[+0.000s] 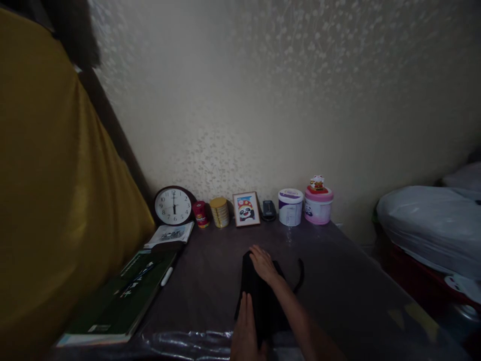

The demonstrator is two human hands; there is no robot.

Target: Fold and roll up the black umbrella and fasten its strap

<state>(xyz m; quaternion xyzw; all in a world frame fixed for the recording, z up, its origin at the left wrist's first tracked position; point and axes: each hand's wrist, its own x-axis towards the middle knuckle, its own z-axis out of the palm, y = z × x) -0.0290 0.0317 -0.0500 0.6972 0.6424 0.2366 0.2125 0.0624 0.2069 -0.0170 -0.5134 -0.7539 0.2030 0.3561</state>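
A black, folded cloth item (259, 306) lies on the dark table near its front edge, and the frame does not show what kind it is. From its right side a thin black strap (301, 273) curls out over the tabletop. My right hand (263, 264) rests flat on the far end of the black cloth, fingers stretched out. Nearer to me, my left hand (246, 328) lies along the cloth's left side with its fingers straight and close together. The lower part of the cloth is partly hidden by my hands and right forearm.
Along the wall stand a clock (173, 206), a red can (201, 214), a yellow-lidded jar (220, 212), a framed panda picture (246, 209), a purple-white tub (290, 207) and a pink tub (318, 206). Left are a green book (112, 301), a white marker (167, 277) and a yellow curtain (56, 200).
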